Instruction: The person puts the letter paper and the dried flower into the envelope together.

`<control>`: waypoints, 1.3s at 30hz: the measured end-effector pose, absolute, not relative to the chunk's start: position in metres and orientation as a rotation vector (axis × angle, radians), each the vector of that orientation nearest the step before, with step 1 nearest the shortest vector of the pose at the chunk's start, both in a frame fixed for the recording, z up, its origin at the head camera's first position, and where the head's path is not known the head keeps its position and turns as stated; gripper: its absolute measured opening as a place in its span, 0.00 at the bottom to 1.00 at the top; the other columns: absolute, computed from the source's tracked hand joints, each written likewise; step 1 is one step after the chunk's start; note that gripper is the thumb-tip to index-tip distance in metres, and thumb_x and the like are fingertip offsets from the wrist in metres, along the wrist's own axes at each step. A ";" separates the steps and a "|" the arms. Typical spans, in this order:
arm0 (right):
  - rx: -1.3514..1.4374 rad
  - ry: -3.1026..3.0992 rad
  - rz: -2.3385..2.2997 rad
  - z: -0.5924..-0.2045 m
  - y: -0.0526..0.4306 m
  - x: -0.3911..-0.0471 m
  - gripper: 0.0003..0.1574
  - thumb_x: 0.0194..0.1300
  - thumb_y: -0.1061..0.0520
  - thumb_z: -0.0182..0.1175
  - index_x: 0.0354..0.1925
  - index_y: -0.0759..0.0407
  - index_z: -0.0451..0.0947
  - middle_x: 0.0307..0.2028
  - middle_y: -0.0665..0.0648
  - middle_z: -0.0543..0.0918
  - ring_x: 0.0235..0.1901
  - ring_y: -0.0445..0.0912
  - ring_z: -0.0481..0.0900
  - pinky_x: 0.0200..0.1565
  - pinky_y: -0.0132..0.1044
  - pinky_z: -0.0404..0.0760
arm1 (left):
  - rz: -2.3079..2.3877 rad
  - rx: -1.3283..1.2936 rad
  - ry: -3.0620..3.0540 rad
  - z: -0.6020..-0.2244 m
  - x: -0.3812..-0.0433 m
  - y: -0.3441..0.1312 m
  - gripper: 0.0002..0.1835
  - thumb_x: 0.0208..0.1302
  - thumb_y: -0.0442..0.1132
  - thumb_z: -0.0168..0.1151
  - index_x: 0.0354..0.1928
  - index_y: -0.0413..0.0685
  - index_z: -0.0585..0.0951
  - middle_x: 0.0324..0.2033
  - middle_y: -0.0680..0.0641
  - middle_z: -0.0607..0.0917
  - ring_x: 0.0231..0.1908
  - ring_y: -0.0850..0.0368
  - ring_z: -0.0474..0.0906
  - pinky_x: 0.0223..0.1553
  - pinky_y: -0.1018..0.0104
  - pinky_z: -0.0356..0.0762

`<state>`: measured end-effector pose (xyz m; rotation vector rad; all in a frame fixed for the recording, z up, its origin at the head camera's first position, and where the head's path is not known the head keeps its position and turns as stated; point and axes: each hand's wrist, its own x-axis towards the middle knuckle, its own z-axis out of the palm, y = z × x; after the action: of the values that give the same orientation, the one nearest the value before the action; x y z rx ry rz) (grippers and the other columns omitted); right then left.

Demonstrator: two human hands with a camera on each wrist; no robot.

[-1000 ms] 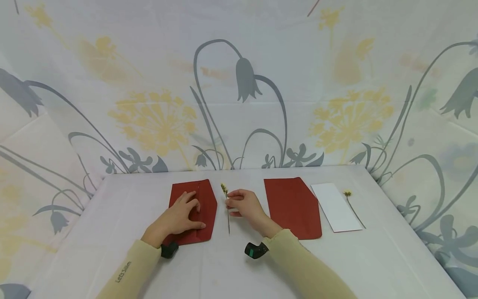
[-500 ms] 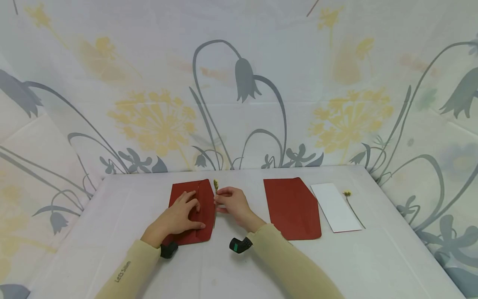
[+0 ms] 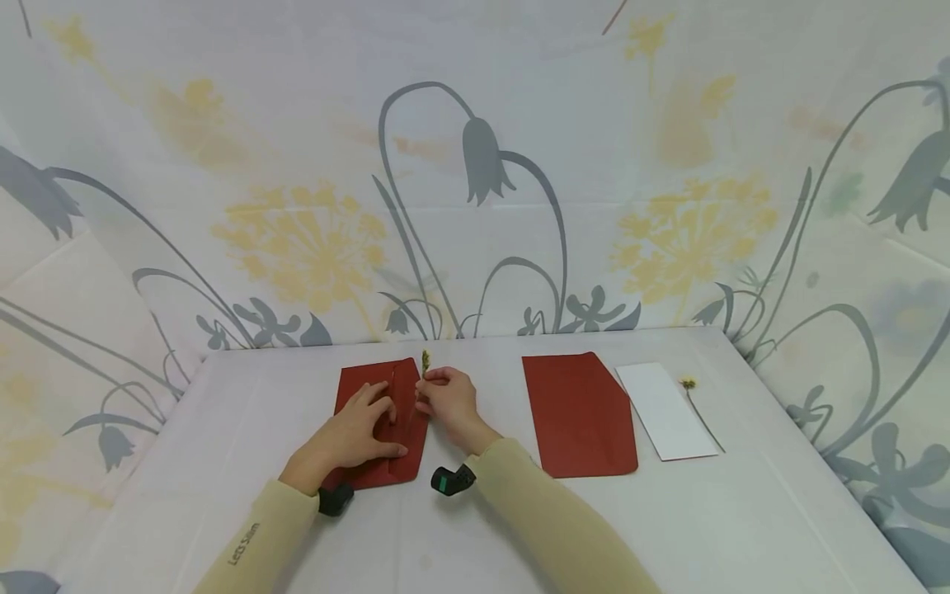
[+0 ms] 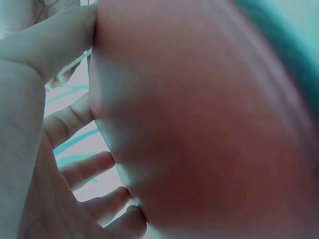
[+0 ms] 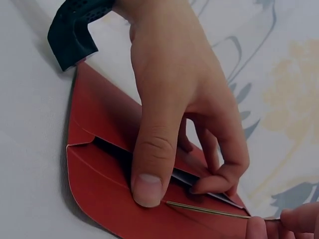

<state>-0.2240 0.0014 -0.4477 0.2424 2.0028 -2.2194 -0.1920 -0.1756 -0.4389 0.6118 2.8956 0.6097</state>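
A red envelope [image 3: 361, 373] lies at the left of the white table, its flap folded out to the right. My left hand [image 3: 356, 429] rests on it with fingers spread; in the right wrist view its thumb presses the flap while the fingertips touch the pocket's edge, and the mouth [image 5: 112, 149] gapes a little. Between thumb and fingers my right hand [image 3: 454, 404] pinches a dried flower [image 3: 426, 361], blossom toward the far side. Its thin stem [image 5: 207, 209] lies over the flap, the tip near my left thumb in the right wrist view.
Right of centre lies a second red envelope [image 3: 579, 417]. Beside it are a white card [image 3: 665, 412] and another dried flower [image 3: 688, 384] with a long stem. A flower-printed cloth [image 3: 475, 239] hangs behind the table.
My right hand has carried the dried flower leftward from the bare table until it overlaps the envelope's flap. My left hand has stayed in place on the envelope.
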 end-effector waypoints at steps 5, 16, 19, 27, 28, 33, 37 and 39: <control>0.255 1.997 -2.234 -0.448 -0.008 -0.223 0.10 0.60 0.62 0.63 0.41 0.62 0.76 0.33 0.58 0.80 0.30 0.44 0.83 0.33 0.35 0.82 | 0.605 0.604 2.896 -0.438 -0.193 -0.176 0.22 0.45 0.59 0.71 0.34 0.61 0.72 0.67 0.40 0.60 0.67 0.32 0.47 0.51 0.35 0.67; 0.228 2.080 -2.219 -0.444 -0.026 -0.215 0.07 0.59 0.64 0.62 0.38 0.62 0.77 0.29 0.56 0.80 0.25 0.42 0.81 0.28 0.34 0.82 | 0.608 0.620 2.889 -0.437 -0.191 -0.176 0.22 0.45 0.58 0.71 0.35 0.59 0.72 0.67 0.39 0.60 0.67 0.32 0.48 0.53 0.33 0.63; 0.245 2.082 -2.218 -0.442 -0.028 -0.214 0.06 0.58 0.64 0.62 0.37 0.62 0.77 0.28 0.56 0.80 0.24 0.43 0.81 0.28 0.34 0.82 | 0.605 0.622 2.887 -0.436 -0.192 -0.176 0.23 0.44 0.59 0.72 0.36 0.58 0.72 0.67 0.39 0.60 0.67 0.33 0.47 0.54 0.34 0.62; 0.319 2.092 -2.208 -0.447 -0.029 -0.217 0.06 0.58 0.63 0.62 0.37 0.62 0.78 0.28 0.55 0.80 0.24 0.42 0.81 0.28 0.33 0.82 | 0.657 0.636 2.879 -0.436 -0.193 -0.176 0.23 0.44 0.58 0.73 0.34 0.57 0.72 0.66 0.37 0.60 0.67 0.31 0.47 0.57 0.34 0.59; 0.326 2.084 -2.214 -0.448 -0.028 -0.218 0.07 0.58 0.63 0.62 0.37 0.62 0.78 0.28 0.55 0.81 0.25 0.43 0.82 0.28 0.34 0.82 | 0.667 0.643 2.878 -0.436 -0.193 -0.176 0.23 0.44 0.58 0.73 0.34 0.57 0.72 0.66 0.37 0.60 0.67 0.31 0.48 0.57 0.34 0.59; 0.296 2.068 -2.208 -0.451 -0.024 -0.219 0.07 0.58 0.63 0.62 0.38 0.63 0.78 0.29 0.55 0.80 0.28 0.44 0.82 0.29 0.34 0.82 | 0.705 0.679 2.883 -0.437 -0.195 -0.178 0.24 0.43 0.57 0.73 0.34 0.56 0.72 0.65 0.36 0.61 0.66 0.33 0.49 0.57 0.36 0.60; 0.254 2.040 -2.202 -0.451 -0.023 -0.219 0.07 0.59 0.64 0.62 0.38 0.63 0.78 0.30 0.56 0.80 0.27 0.43 0.81 0.30 0.34 0.82 | 0.720 0.684 2.878 -0.436 -0.195 -0.179 0.25 0.43 0.58 0.73 0.34 0.56 0.71 0.66 0.36 0.60 0.67 0.34 0.50 0.58 0.37 0.60; 0.240 2.025 -2.202 -0.452 -0.023 -0.219 0.08 0.59 0.64 0.62 0.39 0.63 0.78 0.30 0.56 0.80 0.26 0.43 0.81 0.30 0.34 0.82 | 0.724 0.695 2.879 -0.436 -0.195 -0.179 0.25 0.43 0.59 0.73 0.34 0.55 0.71 0.65 0.36 0.61 0.66 0.34 0.51 0.57 0.36 0.60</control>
<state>-0.2194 -0.0233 -0.4515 0.2402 2.0253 -2.2019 -0.1954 -0.1794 -0.4362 0.6950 2.8789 0.7241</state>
